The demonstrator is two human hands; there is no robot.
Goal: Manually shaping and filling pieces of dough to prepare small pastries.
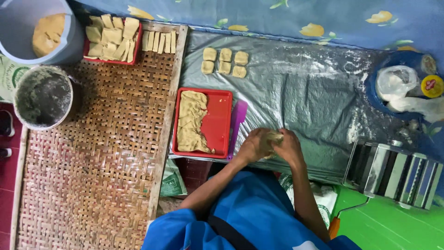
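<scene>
Left hand [253, 146] and right hand [289, 146] cupped together, squeezing a small tan dough lump [274, 138]. Purple plastic scraper [237, 121] lies just left, beside red rectangular tray [221, 120].

One head-worn camera looks steeply down, fairly near, over the plastic-covered table [314, 102].

Both hands [272, 146] meet at lower centre. A tray [219, 122] lies left of them, six dough pieces [225, 61] above, a roller machine [393, 173] at right, a woven mat [92, 153] far left.
</scene>
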